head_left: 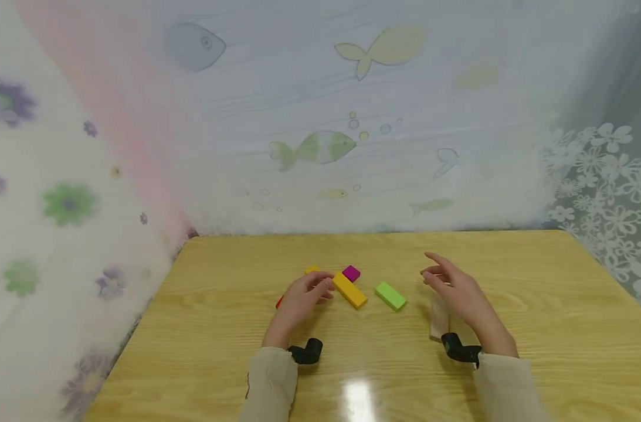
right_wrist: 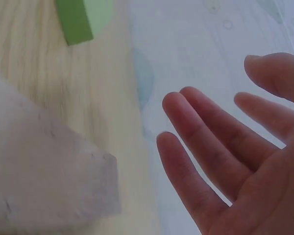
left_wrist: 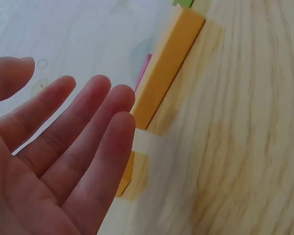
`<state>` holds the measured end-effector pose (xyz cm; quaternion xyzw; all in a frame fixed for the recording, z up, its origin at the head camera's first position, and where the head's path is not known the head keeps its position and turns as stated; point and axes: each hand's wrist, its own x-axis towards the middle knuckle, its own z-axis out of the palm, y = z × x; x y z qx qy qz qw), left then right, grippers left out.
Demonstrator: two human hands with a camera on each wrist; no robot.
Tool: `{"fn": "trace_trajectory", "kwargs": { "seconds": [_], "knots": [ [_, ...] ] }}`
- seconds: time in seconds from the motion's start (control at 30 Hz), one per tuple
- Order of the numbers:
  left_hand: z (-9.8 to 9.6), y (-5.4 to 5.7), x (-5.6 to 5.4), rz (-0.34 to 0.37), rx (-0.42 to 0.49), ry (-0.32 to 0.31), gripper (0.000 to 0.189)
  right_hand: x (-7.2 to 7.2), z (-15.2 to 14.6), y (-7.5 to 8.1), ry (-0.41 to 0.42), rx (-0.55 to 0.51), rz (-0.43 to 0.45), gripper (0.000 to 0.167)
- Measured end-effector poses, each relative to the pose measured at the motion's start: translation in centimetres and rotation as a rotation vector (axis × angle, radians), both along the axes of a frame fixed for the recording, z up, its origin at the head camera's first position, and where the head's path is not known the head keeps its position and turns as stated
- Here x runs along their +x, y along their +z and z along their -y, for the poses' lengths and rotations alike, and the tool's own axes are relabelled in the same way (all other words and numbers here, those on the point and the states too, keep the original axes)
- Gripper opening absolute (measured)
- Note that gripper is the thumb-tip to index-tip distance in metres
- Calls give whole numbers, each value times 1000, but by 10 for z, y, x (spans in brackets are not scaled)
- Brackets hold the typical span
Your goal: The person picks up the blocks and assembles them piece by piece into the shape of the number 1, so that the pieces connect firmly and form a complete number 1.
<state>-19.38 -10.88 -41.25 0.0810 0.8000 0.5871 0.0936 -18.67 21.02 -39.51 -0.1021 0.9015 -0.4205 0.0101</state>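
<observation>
Both hands hover spread and empty over the surface (head_left: pixel 536 305) — left hand (head_left: pixel 304 296) just beside the orange block (head_left: pixel 350 291), right hand (head_left: pixel 457 290) over the pale block (head_left: pixel 438 319), green block (head_left: pixel 390 296) lying between them.

- A light wooden table (head_left: pixel 536 305) with rounded corners is filling the lower half of the head view, its grain running across.
- A bright patch of light (head_left: pixel 358 398) is glaring off the glossy tabletop near the front edge — white and soft-edged.
- A translucent curtain printed with fish and bubbles (head_left: pixel 312 146) is hanging straight behind the table.
- A sheet with green and purple flowers (head_left: pixel 67 205) is closing off the left side — a pink band running beside it.
- White floral lace (head_left: pixel 610 181) is showing at the right.
</observation>
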Motion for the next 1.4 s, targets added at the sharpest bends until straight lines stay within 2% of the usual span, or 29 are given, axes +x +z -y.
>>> {"fn": "trace_trajectory", "kwargs": {
  "seconds": [0.07,0.13,0.2,0.23,0.33,0.5,0.77,0.83,0.93,1.0,1.07,1.23,1.4],
  "knots": [
    [-3,4,4,26,74,-6,39,0,0,-2,-15,-63,13,55],
    [-1,4,4,49,130,-7,39,0,-2,-3,-24,-124,24,53],
    [2,2,3,64,162,-9,40,-2,-2,-4,-31,-155,24,53],
    [4,-3,1,67,174,-10,41,-3,-3,-5,-33,-163,27,53],
    [9,-14,-5,67,176,-5,41,-5,-1,-8,-31,-172,41,52],
    [10,-14,-6,80,137,17,39,-7,6,-13,-45,-146,62,52],
    [4,-8,-2,116,-49,65,35,-7,26,-19,-27,-38,26,49],
    [1,-8,-2,86,-114,54,36,-7,31,-20,-4,-11,-5,47],
    [-6,-10,-3,4,-238,7,41,-6,38,-22,42,24,-38,46],
    [-11,-12,-3,-59,-334,-37,45,-5,42,-24,69,45,-35,46],
    [-15,-13,-3,-89,-415,-65,49,-4,46,-27,87,69,-19,47],
    [-23,-14,1,-104,-562,-81,50,-3,55,-31,91,168,4,47],
    [-26,-9,4,-106,-602,-88,52,-3,59,-31,58,276,15,47]
  ]
}}
